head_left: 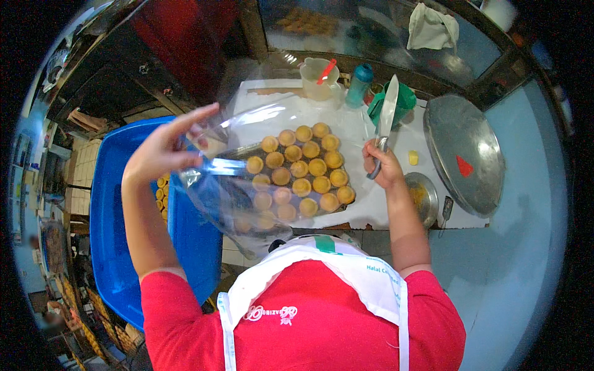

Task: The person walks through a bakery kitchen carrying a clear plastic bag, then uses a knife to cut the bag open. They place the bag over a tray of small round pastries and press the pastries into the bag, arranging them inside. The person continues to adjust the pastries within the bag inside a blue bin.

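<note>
My right hand [383,164] is wrapped round the handle of a kitchen knife [388,108], whose broad blade points away from me. On the left, my left hand [166,148] is raised and slightly blurred, its index finger stretched out and its other fingers at the edge of a clear plastic bag [210,191]. The plastic spreads from that hand over the near and left part of a tray of small round golden pastry cups [299,168], set in rows. Some cups show only through the plastic. The tray itself is mostly hidden under them.
Left of the table stands a blue tub [111,204] with more pastries inside. Behind the tray are a pitcher [315,86], a teal bottle [360,86] and a green container [405,99]. To the right lie a large round metal lid [464,148], a metal bowl [427,213] and a yellow piece [413,157].
</note>
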Tool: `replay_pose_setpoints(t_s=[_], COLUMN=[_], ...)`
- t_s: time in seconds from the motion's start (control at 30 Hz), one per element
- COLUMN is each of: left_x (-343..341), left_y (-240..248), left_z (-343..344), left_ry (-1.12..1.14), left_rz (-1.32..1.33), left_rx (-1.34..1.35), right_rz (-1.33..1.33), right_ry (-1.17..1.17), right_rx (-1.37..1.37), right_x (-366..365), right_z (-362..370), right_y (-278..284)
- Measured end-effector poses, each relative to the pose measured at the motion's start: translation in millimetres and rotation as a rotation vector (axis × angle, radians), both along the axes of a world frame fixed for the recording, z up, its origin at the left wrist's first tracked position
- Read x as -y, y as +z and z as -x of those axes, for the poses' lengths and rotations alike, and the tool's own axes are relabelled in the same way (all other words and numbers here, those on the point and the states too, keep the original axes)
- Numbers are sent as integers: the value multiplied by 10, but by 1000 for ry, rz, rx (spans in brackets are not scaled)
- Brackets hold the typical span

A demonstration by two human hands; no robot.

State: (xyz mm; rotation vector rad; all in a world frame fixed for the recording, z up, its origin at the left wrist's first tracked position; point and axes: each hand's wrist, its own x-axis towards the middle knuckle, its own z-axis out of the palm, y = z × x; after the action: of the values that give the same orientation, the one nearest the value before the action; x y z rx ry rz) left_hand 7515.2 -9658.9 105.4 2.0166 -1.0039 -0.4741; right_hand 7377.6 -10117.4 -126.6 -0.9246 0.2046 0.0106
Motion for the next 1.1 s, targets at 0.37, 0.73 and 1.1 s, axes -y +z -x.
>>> replay_pose_setpoints(t_s=[0.37,0.73,1.1], left_x=[1559,1177,287], left_y=[-1406,-3060,-2442], left_z=[-126,998,1225], left_ry=[198,319,129], left_rz=[146,-288,-385], left_rx=[417,318,295], right_rz=[185,317,255], right_ry=[-439,-473,-375], right_rx=[-375,-435,-536], right_x=[-923,-582,-572], right_z=[461,634,742], right_y=[-1290,-1576,-1480])
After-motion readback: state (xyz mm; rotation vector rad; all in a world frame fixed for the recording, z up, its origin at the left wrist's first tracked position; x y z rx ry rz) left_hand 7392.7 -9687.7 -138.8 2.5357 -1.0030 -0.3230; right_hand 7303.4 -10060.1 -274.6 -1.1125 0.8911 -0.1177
